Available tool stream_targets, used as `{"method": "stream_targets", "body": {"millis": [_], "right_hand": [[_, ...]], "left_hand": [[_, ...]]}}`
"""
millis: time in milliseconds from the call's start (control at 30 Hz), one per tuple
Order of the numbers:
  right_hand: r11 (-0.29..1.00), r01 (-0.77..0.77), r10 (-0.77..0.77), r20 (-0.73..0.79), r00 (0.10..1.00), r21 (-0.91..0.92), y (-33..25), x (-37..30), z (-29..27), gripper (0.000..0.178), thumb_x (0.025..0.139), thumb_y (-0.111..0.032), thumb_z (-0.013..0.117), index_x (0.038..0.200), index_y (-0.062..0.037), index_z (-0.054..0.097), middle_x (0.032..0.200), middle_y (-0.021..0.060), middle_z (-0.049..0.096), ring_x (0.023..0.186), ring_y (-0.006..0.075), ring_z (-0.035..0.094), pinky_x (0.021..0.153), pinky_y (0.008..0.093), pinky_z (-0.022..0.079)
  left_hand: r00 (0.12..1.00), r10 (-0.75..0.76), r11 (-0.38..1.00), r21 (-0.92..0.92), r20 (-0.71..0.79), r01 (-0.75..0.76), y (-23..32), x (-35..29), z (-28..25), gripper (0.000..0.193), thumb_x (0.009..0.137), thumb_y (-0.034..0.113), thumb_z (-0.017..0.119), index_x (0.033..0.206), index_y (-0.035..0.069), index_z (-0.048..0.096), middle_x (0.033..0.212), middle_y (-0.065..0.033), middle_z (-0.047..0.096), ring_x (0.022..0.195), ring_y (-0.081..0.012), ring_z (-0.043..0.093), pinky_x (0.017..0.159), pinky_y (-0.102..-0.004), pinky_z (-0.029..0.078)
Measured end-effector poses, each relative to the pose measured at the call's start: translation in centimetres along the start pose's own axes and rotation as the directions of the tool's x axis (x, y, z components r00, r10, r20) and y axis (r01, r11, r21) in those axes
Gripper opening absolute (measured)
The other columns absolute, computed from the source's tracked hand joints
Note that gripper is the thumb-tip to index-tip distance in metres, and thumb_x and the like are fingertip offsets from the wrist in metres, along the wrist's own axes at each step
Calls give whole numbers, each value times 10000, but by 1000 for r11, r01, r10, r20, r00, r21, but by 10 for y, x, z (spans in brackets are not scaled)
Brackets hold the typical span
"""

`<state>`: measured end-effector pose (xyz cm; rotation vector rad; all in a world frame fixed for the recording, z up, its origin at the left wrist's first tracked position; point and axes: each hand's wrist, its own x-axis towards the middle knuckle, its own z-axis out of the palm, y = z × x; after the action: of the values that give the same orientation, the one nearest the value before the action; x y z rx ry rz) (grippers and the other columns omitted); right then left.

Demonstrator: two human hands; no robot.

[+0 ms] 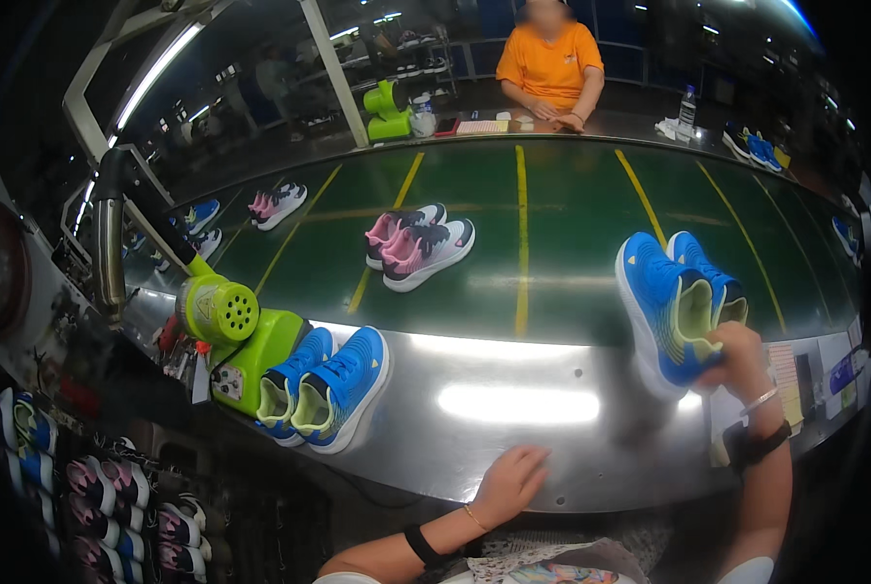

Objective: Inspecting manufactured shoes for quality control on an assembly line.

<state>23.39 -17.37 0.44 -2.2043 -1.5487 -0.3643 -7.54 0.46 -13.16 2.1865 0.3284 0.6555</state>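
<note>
left hand (513, 485): over the near part of the metal counter (494, 457), fingers extended and slightly parted, grasping nothing; whether the fingertips meet the metal cannot be told. right hand (735, 358): closed on the heel end of the held pair of blue sneakers (654, 311), the fingertips partly hidden. the pair is tilted, toes upward and away, pale yellow-green linings facing the wearer, at the right, where counter meets belt in this view. papers (786, 384) lie beyond the right wrist.

at lower left, racked shoes (105, 516) in pink, white and blue. on the counter's left part, a bright green device (223, 310) with a round perforated head; just beside it, a second pair of blue sneakers (336, 391).

beyond the counter, a green belt (572, 224) crossed by yellow lines, bearing a pink, white and black pair (426, 255) near its middle and further shoes at the left.

across the belt, a person in an orange shirt (552, 68), forearms at the far table; a clear bottle (688, 107) stands to the right. behind, a dim room with a lit tube lamp (158, 76) at upper left.
</note>
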Motion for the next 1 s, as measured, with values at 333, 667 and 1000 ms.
{"method": "stream_targets", "body": {"millis": [333, 667, 1000], "right_hand": [[984, -173, 172, -27, 985, -36, 26, -23, 34, 386, 603, -84, 761, 938, -46, 573, 1095, 139, 544, 1049, 332, 498, 893, 393, 408], [896, -295, 248, 177, 952, 331, -85, -102, 81, 255, 659, -132, 706, 889, -56, 625, 913, 126, 603, 886, 312, 556, 790, 391, 442], [838, -406, 354, 203, 913, 364, -114, -108, 110, 267, 641, -185, 728, 867, -85, 627, 907, 92, 534, 886, 277, 489, 772, 367, 405]], "left_hand": [[976, -99, 988, -102, 196, 120, -10, 3, -13, 287, 866, 185, 581, 1115, 43, 584, 1085, -103, 550, 912, -201, 572, 762, -277, 472], [967, -32, 924, 375, 253, -67, -65, 140, -142, 409, 803, 207, 634, 1172, 63, 531, 1210, -153, 481, 1082, -322, 498, 923, -373, 414], [819, -574, 252, 951, -2, 178, -166, 280, -220, 774, 586, 229, 798, 1290, 286, 482, 1421, -109, 269, 1337, -323, 231, 1040, -513, 264]]}}
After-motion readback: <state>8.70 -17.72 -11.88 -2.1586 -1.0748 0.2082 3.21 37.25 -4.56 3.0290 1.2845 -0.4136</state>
